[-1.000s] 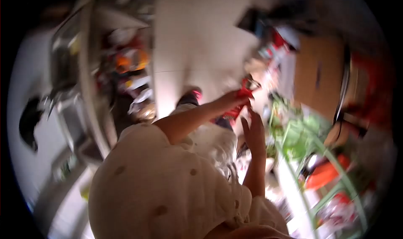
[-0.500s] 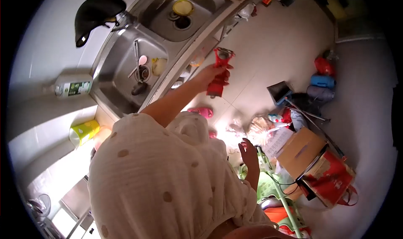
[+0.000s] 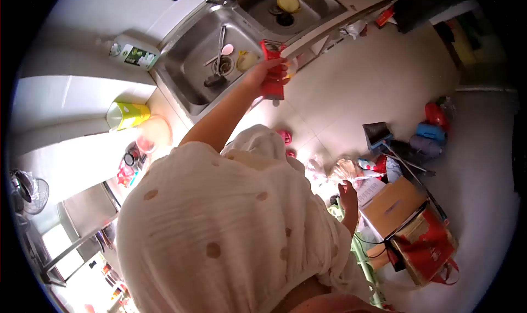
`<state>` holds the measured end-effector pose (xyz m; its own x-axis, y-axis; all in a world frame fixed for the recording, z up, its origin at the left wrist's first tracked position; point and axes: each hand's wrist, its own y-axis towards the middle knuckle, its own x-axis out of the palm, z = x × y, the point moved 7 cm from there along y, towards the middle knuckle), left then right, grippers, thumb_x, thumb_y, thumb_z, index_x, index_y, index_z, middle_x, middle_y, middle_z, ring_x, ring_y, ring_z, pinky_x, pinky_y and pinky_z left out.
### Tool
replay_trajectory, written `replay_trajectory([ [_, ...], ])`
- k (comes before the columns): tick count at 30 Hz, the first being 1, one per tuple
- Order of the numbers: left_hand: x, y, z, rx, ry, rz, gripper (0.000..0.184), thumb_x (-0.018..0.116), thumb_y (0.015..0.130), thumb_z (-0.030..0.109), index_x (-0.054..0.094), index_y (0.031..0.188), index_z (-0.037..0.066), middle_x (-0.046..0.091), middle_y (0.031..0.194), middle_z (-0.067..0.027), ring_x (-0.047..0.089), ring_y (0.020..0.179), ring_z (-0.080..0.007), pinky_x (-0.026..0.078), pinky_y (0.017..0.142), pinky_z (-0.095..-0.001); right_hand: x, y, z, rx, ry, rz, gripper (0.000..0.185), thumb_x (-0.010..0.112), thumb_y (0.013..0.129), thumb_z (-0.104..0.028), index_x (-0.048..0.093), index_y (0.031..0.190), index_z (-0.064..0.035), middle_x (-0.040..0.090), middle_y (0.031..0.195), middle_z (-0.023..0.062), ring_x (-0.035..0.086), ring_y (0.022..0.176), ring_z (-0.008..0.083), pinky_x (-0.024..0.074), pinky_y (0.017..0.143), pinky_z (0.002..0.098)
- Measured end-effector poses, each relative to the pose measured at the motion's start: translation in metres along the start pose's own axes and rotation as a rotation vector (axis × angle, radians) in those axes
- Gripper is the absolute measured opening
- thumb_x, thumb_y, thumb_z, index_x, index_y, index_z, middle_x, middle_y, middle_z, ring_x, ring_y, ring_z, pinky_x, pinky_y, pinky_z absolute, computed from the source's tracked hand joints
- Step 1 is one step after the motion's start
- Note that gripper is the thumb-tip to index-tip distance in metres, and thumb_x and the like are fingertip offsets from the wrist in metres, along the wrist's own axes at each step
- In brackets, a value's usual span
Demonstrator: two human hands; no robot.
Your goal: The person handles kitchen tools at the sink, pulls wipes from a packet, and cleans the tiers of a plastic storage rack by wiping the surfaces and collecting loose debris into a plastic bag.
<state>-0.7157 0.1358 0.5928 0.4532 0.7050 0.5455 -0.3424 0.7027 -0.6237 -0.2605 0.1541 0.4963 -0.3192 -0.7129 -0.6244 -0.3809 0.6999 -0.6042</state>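
My left hand [image 3: 267, 74] is wrapped round a red tool [image 3: 273, 85] with a forked upper end. Its exact kind is hard to make out. The tool is held up in the air and overlaps the front edge of the sink counter in the view. Beyond it lies the near sink basin [image 3: 186, 55], with a ladle-like dark utensil [image 3: 215, 80], a pink spoon [image 3: 227, 49] and a yellowish item [image 3: 247, 61] in it. My right hand [image 3: 348, 195] hangs low on the right with loosely bent fingers and nothing visible in it, near the cardboard box.
A second basin [image 3: 247, 5] holds a yellow round item [image 3: 288, 4]. On the left stand a white bottle [image 3: 134, 54] and a yellow-green container [image 3: 129, 115]. To the right are a cardboard box [image 3: 394, 204], a red bag [image 3: 431, 241], a dustpan [image 3: 377, 134] and a green frame [image 3: 359, 255].
My left hand has carried the red tool from over the floor toward the sink edge. The view has shifted, showing more of the left counter. My right hand's fingers look less spread.
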Motion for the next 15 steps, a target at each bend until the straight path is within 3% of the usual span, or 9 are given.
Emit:
replay_trajectory([
  [6,-0.015,0.041,0.029,0.060,-0.149,-0.188,0.031,0.053,0.079,0.020,0.049,0.101,-0.001,0.055,0.079,-0.0081,0.054,0.070,-0.0197,0.046,0.069,-0.0349,0.024,-0.025,0.028,0.052,0.045,-0.011,0.037,0.053,0.080,-0.029,0.048,0.107,-0.0029,0.060,0.085,0.0148,0.058,0.077,0.0250,0.0452,0.069,0.0351],
  [12,0.019,0.056,0.081,0.110,-0.240,-0.616,0.063,0.036,0.082,0.053,0.038,0.119,0.002,0.053,0.105,-0.0126,0.053,0.092,-0.0246,0.040,0.085,-0.0403,0.041,-0.021,0.036,0.035,0.007,0.002,0.034,0.053,0.081,-0.025,0.048,0.104,-0.0004,0.060,0.083,0.0142,0.058,0.074,0.0222,0.0447,0.067,0.0323],
  [15,0.029,0.075,0.101,0.094,-0.286,-0.734,0.070,0.034,0.080,0.057,0.032,0.125,0.004,0.047,0.116,-0.0144,0.051,0.099,-0.0250,0.037,0.089,-0.0425,0.041,-0.006,0.039,0.080,0.099,-0.021,0.033,0.052,0.082,-0.024,0.047,0.104,0.0001,0.060,0.083,0.0137,0.058,0.074,0.0214,0.0447,0.067,0.0317],
])
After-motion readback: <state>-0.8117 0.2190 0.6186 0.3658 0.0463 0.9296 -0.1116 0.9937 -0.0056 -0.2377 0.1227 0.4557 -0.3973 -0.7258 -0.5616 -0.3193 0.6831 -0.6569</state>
